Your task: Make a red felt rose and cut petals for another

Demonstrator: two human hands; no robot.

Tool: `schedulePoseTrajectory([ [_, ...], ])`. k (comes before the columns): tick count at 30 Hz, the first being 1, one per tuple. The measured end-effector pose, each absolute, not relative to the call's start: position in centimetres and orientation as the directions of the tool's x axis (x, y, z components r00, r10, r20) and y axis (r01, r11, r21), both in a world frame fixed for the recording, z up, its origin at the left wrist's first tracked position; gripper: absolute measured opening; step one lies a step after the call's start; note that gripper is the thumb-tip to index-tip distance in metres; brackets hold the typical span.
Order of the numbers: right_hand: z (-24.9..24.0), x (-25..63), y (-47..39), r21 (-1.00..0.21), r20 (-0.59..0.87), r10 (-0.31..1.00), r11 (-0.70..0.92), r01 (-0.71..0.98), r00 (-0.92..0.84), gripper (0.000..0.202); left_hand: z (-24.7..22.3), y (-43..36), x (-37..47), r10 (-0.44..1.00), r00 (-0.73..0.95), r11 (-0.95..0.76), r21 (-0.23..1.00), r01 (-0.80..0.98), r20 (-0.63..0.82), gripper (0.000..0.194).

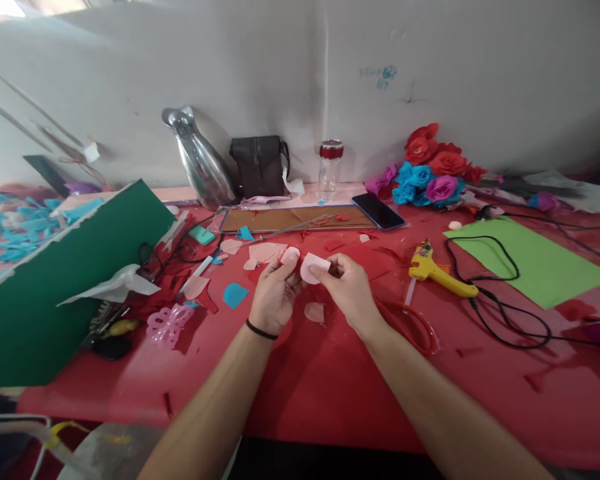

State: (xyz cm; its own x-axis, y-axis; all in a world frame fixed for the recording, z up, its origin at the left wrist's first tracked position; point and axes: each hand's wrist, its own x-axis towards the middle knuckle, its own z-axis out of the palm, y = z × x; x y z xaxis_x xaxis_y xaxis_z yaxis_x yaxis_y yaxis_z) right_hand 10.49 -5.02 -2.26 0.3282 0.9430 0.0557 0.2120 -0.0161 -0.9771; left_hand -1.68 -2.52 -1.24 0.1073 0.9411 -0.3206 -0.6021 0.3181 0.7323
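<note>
Over the middle of the red table, my left hand (276, 293) pinches a small pale pink paper petal (291, 255) between thumb and fingers. Close beside it on the right, my right hand (347, 287) grips another pale pink petal (314, 267), rounded at one end and straight at the other. The two petals are a little apart. Below the hands lies a loose pink petal (315, 312). More pink paper pieces (266, 253) are spread just behind my left hand, and a blue petal (235, 295) rests to its left.
A yellow glue gun (437, 272) with a black cord lies right, near a green sheet (535, 260). Paper flowers (433, 173), a phone (379, 211), a glass jar (330, 170), a dark bag (260, 165) and a metal jug (200, 160) line the back. A green board (75, 287) stands left.
</note>
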Motion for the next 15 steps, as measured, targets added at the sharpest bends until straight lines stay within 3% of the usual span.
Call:
schedulePoseTrajectory([
  [3,-2.33,10.57,-4.75,-0.984,0.09,0.904,0.016,0.178,0.417,0.037,-1.14,-2.48,-1.74,0.931,0.119,0.345,0.726,-0.595,-0.345,0.018],
  [7,-1.75,10.67,-4.66,-0.991,-0.112,0.966,-0.092,-0.095,0.232,0.033,-1.22,-2.39,-1.78,0.915,0.135,0.383,0.716,-0.583,-0.38,0.014],
  [10,-1.47,10.69,-4.68,-0.956,-0.235,0.963,-0.205,-0.21,0.129,0.031,-1.35,-2.28,-1.76,0.914,0.127,0.386,0.729,-0.565,-0.385,0.015],
  [15,-1.82,10.62,-4.61,-0.945,-0.246,0.956,-0.201,-0.257,0.157,0.034,-1.35,-2.2,-1.74,0.913,0.137,0.394,0.745,-0.538,-0.384,0.016],
])
